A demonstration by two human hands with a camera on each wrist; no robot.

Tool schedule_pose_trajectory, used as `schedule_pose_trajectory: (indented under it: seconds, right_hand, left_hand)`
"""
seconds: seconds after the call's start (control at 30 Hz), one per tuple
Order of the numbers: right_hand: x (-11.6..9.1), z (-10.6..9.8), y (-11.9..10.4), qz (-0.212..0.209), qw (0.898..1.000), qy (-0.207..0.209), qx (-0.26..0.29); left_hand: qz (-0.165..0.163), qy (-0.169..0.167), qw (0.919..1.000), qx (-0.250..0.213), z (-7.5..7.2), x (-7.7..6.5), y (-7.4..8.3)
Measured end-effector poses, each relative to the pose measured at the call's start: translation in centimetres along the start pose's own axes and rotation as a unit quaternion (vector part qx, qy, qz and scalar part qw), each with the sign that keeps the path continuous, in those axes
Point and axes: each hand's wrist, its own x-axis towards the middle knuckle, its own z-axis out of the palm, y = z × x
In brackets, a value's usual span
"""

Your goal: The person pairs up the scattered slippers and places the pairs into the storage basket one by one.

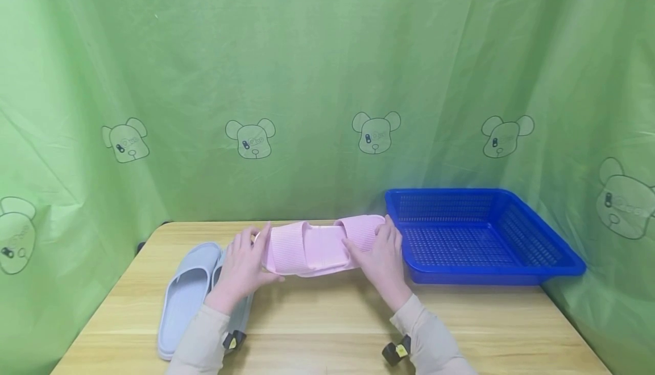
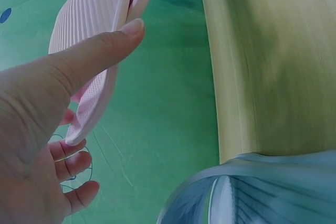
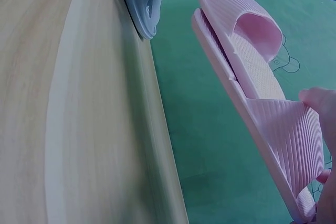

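Observation:
Two pink slippers with ribbed straps lie one against the other, their straps at opposite ends, held up above the table. My left hand (image 1: 243,264) grips the end beside the left strap (image 1: 289,248), thumb on the near side. At the other end my right hand (image 1: 381,258) grips beside the right strap (image 1: 360,233). In the right wrist view the pair of pink slippers (image 3: 257,72) slants across, with a narrow gap between the soles. A pair of grey-blue slippers (image 1: 186,292) sits on the table by my left forearm, partly hidden behind it.
A blue plastic basket (image 1: 491,278) with mesh walls stands at the table's right rear, close beside my right hand. The wooden table (image 1: 317,329) reaches back to a green curtain (image 1: 307,68) printed with cartoon heads. Both sleeves carry small black devices at the wrists.

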Motion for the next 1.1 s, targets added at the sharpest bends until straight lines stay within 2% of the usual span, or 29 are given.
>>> schedule_pose_trajectory:
  seconds: [0.47, 0.63, 0.83, 1.1]
  right_hand:
    - [-0.1, 0.2, -0.2, -0.01, 1.0, -0.001, 0.002]
    - [-0.2, 0.3, -0.2, -0.014, 1.0, 0.002, 0.007]
    - [-0.5, 0.3, -0.3, -0.014, 1.0, -0.014, 0.012]
    - [-0.6, 0.5, -0.3, -0.028, 1.0, -0.013, 0.001]
  left_hand:
    - [-0.007, -0.018, 0.9998, -0.006, 0.6, 0.0, 0.3]
    - [-0.001, -0.015, 0.9999, -0.008, 0.7, -0.1, 0.6]
    - [0.011, -0.007, 0.9999, -0.01, 0.9, -0.1, 0.9]
    - [0.011, -0.021, 0.9997, -0.008, 1.0, -0.1, 1.2]
